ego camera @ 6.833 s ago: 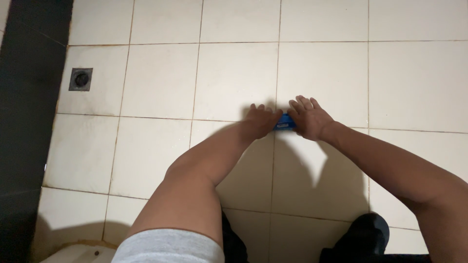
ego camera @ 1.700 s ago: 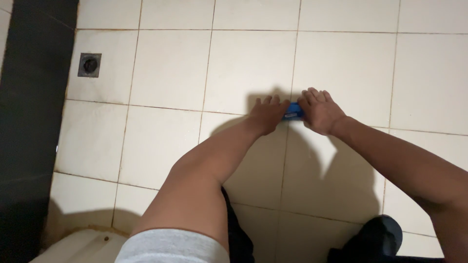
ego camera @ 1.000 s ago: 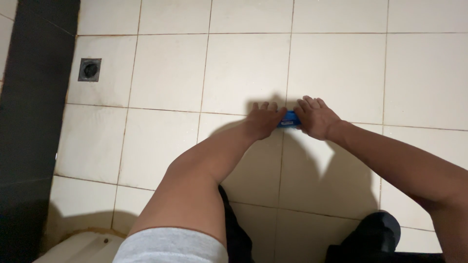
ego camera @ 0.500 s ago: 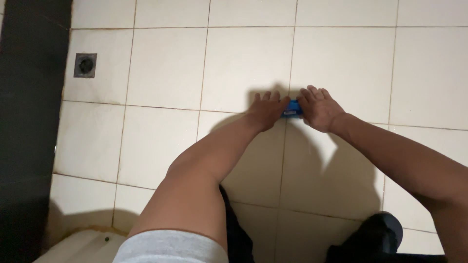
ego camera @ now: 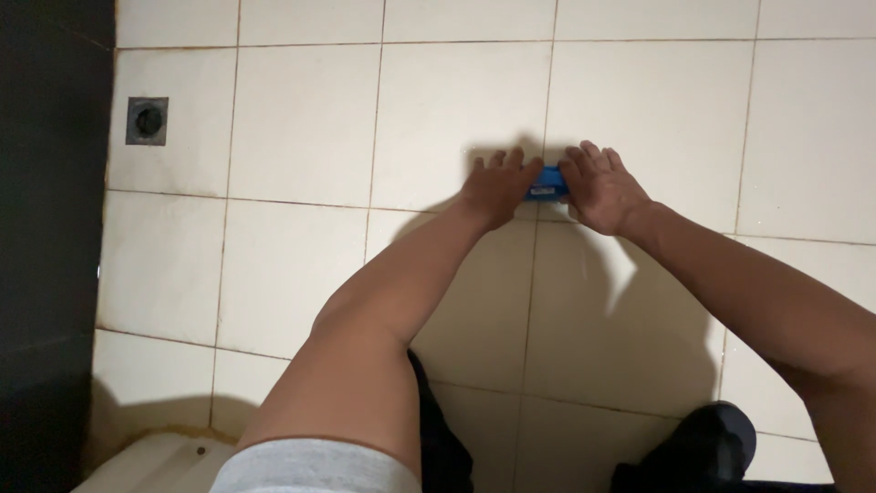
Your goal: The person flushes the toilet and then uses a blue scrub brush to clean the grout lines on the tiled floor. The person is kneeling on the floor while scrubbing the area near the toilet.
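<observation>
A small blue object (ego camera: 547, 183) lies pressed on the cream floor tiles (ego camera: 456, 110), right over a grout line. My left hand (ego camera: 497, 187) rests on its left end and my right hand (ego camera: 602, 190) covers its right end, fingers spread flat on the tile. Only the blue middle shows between the hands, so I cannot tell its full shape. Both arms reach forward from the bottom of the view.
A square floor drain (ego camera: 147, 120) sits at the upper left beside a dark wall (ego camera: 46, 228). A white ceramic fixture's edge (ego camera: 155, 461) shows at the bottom left. My dark-clad legs (ego camera: 703, 452) are at the bottom right.
Both hands stay on the blue object at the same grout line, shifting slightly back and forth. The view has wobbled a little.
</observation>
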